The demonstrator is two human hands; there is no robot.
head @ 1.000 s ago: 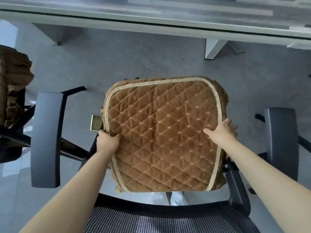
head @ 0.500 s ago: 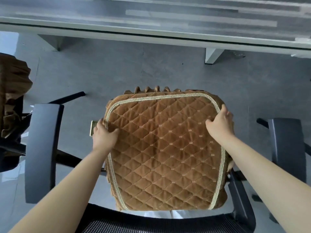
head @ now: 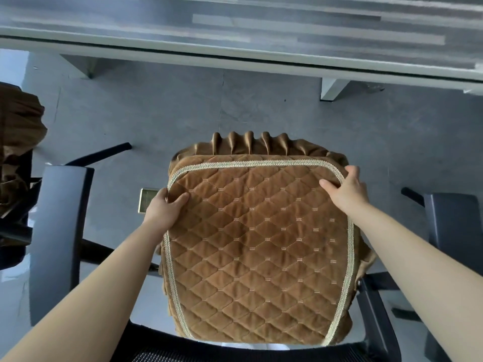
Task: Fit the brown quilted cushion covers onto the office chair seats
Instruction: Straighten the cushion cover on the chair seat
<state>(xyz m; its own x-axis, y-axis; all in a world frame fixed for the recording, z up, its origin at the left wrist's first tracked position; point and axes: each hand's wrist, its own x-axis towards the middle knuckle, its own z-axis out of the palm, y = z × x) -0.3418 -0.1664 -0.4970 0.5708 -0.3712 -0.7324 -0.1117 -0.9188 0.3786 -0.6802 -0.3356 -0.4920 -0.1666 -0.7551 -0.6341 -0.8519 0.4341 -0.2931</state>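
Note:
A brown quilted cushion cover [head: 257,246] with cream braid trim lies over the seat of a black office chair, hiding the seat itself. A pleated skirt hangs off its far edge. My left hand [head: 163,209] grips the cover's far left corner, thumb on top and fingers curled over the edge. My right hand [head: 345,189] grips the far right corner the same way. The chair's left armrest [head: 58,241] and right armrest [head: 456,226] flank the seat, and its mesh backrest [head: 209,354] shows at the bottom edge.
A second chair at the left edge carries bunched brown fabric [head: 18,142]. A long grey desk [head: 235,35] runs across the top, with white legs [head: 332,88] on the grey floor. A brass floor socket [head: 147,201] lies beside my left hand.
Both hands have slid from the cover's sides to its far corners. The pleated skirt at the far edge now shows, and the cover sits lower over the seat.

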